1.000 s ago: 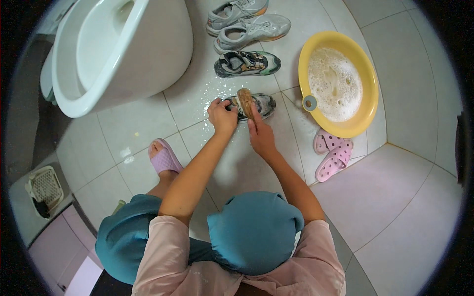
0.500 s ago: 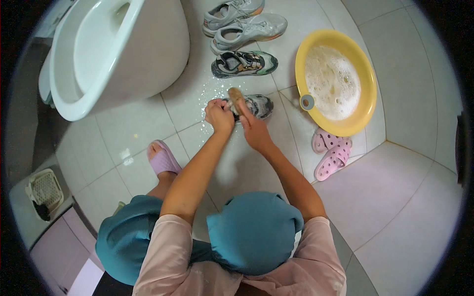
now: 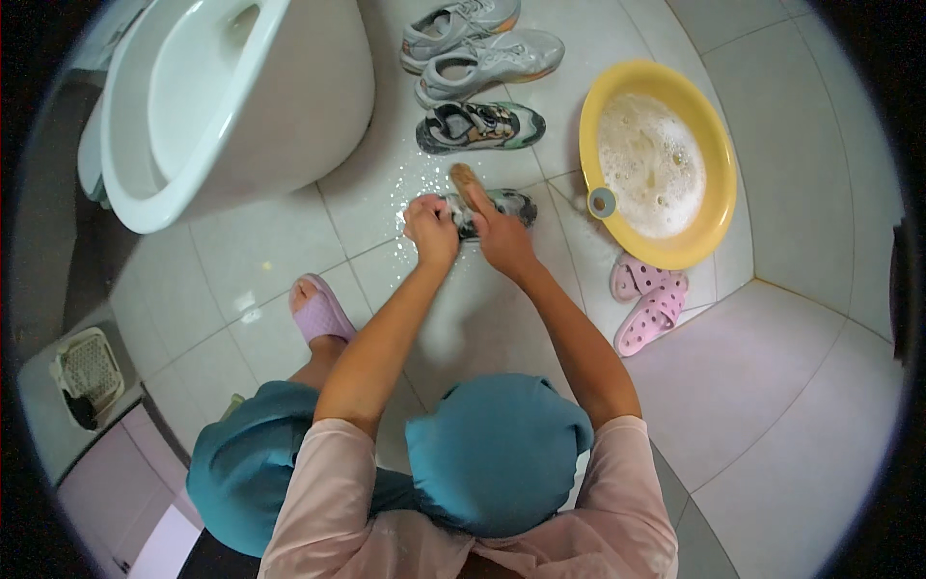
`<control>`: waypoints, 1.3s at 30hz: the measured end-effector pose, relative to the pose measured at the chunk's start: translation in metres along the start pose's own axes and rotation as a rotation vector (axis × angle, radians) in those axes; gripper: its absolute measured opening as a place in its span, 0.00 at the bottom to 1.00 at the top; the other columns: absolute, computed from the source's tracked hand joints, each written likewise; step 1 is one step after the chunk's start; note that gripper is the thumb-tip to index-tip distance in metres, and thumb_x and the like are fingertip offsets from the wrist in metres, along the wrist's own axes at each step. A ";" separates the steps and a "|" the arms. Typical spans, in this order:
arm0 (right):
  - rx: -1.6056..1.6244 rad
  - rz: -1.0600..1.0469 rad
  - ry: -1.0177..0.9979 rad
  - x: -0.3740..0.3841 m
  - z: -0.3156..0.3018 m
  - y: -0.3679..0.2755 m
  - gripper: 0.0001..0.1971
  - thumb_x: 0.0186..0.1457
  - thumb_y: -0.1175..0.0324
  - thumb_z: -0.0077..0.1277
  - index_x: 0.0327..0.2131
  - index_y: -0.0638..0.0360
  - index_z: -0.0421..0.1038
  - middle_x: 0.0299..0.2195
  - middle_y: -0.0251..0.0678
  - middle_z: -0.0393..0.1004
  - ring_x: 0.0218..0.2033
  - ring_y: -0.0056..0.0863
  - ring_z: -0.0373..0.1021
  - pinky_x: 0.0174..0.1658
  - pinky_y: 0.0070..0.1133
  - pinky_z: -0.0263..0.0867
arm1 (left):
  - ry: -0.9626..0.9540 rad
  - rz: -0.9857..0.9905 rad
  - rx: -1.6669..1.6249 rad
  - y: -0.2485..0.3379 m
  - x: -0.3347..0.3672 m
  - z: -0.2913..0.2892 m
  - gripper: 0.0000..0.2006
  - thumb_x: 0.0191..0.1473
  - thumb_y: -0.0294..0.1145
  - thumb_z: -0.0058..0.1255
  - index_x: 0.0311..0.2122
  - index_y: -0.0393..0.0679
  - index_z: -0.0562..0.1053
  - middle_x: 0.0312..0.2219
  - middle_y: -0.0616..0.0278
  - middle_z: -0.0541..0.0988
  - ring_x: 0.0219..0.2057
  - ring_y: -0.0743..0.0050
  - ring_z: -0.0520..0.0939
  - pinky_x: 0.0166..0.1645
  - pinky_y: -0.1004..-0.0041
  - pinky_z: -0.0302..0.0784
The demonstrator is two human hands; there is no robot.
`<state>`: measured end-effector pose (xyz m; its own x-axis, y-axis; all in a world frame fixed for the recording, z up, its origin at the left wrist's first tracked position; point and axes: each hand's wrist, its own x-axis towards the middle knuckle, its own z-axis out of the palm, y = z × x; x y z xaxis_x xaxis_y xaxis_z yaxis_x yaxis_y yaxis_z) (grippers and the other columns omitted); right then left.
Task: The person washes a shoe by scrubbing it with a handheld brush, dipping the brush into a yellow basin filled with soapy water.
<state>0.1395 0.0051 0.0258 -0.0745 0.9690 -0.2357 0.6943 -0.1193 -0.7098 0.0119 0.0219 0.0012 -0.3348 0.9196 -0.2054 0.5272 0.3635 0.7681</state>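
A wet black, grey and white sneaker [image 3: 518, 205] lies on the tiles ahead of me, its toe to the right. My left hand [image 3: 431, 232] is closed around the heel end of it. In my right hand [image 3: 503, 243] is a brush with a brown wooden back [image 3: 468, 185], fingers wrapped round it and pressed over the middle of the sneaker. The bristles are hidden under the hand and the wooden back. White suds and droplets dot the floor beside the heel. Just beyond lies a similar sneaker [image 3: 482, 126].
A yellow basin [image 3: 721, 207] of foamy water stands at the right, with pink slippers [image 3: 652, 314] below it. Two grey sneakers [image 3: 506, 60] lie at the far side. The white toilet [image 3: 309, 106] takes up the far left. A beige plastic basket [image 3: 92, 372] sits lower left.
My right hand and the brush have shifted slightly forward over the sneaker. The left hand keeps its place at the heel end.
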 end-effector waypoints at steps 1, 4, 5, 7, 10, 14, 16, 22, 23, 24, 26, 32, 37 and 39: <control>-0.007 0.008 -0.001 -0.003 0.002 0.001 0.24 0.60 0.58 0.38 0.61 0.36 0.52 0.28 0.55 0.74 0.28 0.56 0.70 0.34 0.45 0.64 | -0.008 -0.004 -0.005 -0.002 0.000 0.004 0.04 0.45 0.24 0.53 0.28 0.35 0.74 0.39 0.55 0.74 0.45 0.56 0.70 0.52 0.62 0.62; 0.145 -0.126 -0.020 0.001 0.004 -0.033 0.24 0.60 0.58 0.38 0.60 0.37 0.54 0.27 0.53 0.74 0.27 0.54 0.70 0.33 0.44 0.65 | 0.082 0.190 0.081 -0.024 0.012 -0.009 0.03 0.45 0.23 0.53 0.27 0.36 0.74 0.40 0.54 0.74 0.45 0.55 0.70 0.51 0.62 0.63; -0.018 0.053 -0.123 0.007 -0.012 -0.031 0.24 0.60 0.59 0.38 0.60 0.38 0.53 0.32 0.53 0.74 0.30 0.54 0.70 0.36 0.43 0.65 | 0.041 0.208 0.013 -0.021 0.007 -0.009 0.03 0.44 0.23 0.53 0.27 0.36 0.74 0.40 0.54 0.74 0.45 0.54 0.70 0.51 0.62 0.63; -0.186 0.236 -0.222 0.011 -0.013 -0.018 0.25 0.60 0.61 0.38 0.61 0.39 0.52 0.36 0.53 0.73 0.32 0.53 0.70 0.38 0.42 0.65 | -0.006 0.194 -0.057 -0.012 0.003 -0.003 0.03 0.44 0.23 0.52 0.28 0.37 0.74 0.40 0.53 0.74 0.44 0.52 0.71 0.51 0.61 0.64; -0.157 -0.032 -0.085 0.005 0.006 0.004 0.24 0.60 0.60 0.37 0.61 0.38 0.52 0.33 0.53 0.74 0.31 0.54 0.70 0.38 0.42 0.65 | 0.028 0.029 -0.120 -0.003 0.005 0.004 0.03 0.44 0.22 0.53 0.27 0.38 0.74 0.40 0.54 0.74 0.45 0.52 0.71 0.51 0.61 0.65; -0.087 0.091 -0.101 0.001 -0.002 -0.012 0.24 0.60 0.60 0.37 0.61 0.34 0.51 0.30 0.54 0.74 0.29 0.54 0.70 0.35 0.43 0.64 | 0.013 0.241 -0.108 -0.023 0.008 -0.004 0.03 0.44 0.22 0.52 0.28 0.39 0.74 0.40 0.53 0.74 0.45 0.51 0.70 0.51 0.61 0.64; -0.137 0.109 -0.114 -0.002 -0.006 -0.011 0.26 0.60 0.59 0.38 0.61 0.34 0.49 0.28 0.53 0.74 0.28 0.53 0.70 0.33 0.43 0.64 | -0.005 0.187 -0.069 -0.015 0.010 0.001 0.03 0.44 0.22 0.52 0.28 0.39 0.74 0.40 0.52 0.73 0.45 0.52 0.70 0.51 0.62 0.64; -0.433 0.212 -0.112 -0.002 -0.022 0.008 0.27 0.60 0.60 0.37 0.63 0.38 0.45 0.25 0.47 0.75 0.23 0.47 0.71 0.27 0.41 0.66 | -0.039 0.203 -0.159 -0.011 0.003 0.003 0.03 0.46 0.22 0.51 0.29 0.35 0.74 0.40 0.52 0.73 0.45 0.52 0.70 0.52 0.62 0.62; -0.422 0.195 -0.109 0.002 -0.024 0.004 0.27 0.60 0.60 0.37 0.63 0.38 0.45 0.25 0.47 0.75 0.23 0.47 0.71 0.27 0.41 0.66 | -0.024 0.211 -0.148 -0.012 0.012 -0.001 0.03 0.46 0.22 0.51 0.29 0.35 0.74 0.40 0.52 0.73 0.45 0.52 0.70 0.52 0.62 0.62; -0.409 0.249 -0.032 -0.006 -0.030 -0.003 0.27 0.61 0.60 0.38 0.62 0.36 0.46 0.26 0.47 0.75 0.25 0.47 0.72 0.29 0.39 0.66 | -0.009 0.170 -0.119 -0.015 0.013 -0.005 0.03 0.46 0.24 0.52 0.28 0.36 0.75 0.39 0.52 0.73 0.44 0.52 0.70 0.51 0.63 0.63; -0.395 0.305 0.050 -0.021 -0.031 -0.009 0.26 0.61 0.60 0.38 0.62 0.33 0.48 0.28 0.46 0.76 0.27 0.48 0.72 0.30 0.38 0.66 | 0.016 0.100 -0.073 -0.015 0.016 -0.011 0.04 0.47 0.26 0.54 0.27 0.37 0.75 0.38 0.52 0.74 0.43 0.54 0.71 0.50 0.65 0.65; -0.178 0.212 0.175 -0.044 -0.010 0.009 0.27 0.61 0.62 0.39 0.63 0.33 0.47 0.36 0.43 0.76 0.30 0.46 0.73 0.32 0.34 0.67 | -0.099 0.259 -0.056 0.000 -0.003 -0.033 0.10 0.50 0.34 0.53 0.29 0.36 0.77 0.44 0.48 0.70 0.47 0.51 0.70 0.52 0.61 0.63; -0.031 0.230 0.160 -0.047 -0.002 0.002 0.27 0.60 0.62 0.41 0.62 0.33 0.49 0.38 0.44 0.75 0.31 0.45 0.73 0.33 0.32 0.68 | -0.171 0.563 0.189 -0.010 -0.001 -0.042 0.11 0.51 0.34 0.51 0.29 0.35 0.77 0.49 0.44 0.68 0.51 0.47 0.67 0.54 0.57 0.60; -0.030 0.224 0.181 -0.048 -0.004 0.009 0.27 0.60 0.63 0.41 0.62 0.34 0.49 0.38 0.44 0.75 0.30 0.45 0.73 0.33 0.32 0.68 | -0.174 0.541 0.174 -0.005 -0.004 -0.033 0.11 0.51 0.33 0.51 0.29 0.35 0.77 0.49 0.44 0.68 0.51 0.46 0.67 0.54 0.57 0.60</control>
<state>0.1519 -0.0413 0.0329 0.2100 0.9423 -0.2606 0.7003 -0.3310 -0.6325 -0.0151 0.0111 0.0179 0.1419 0.9867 0.0795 0.7128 -0.1576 0.6835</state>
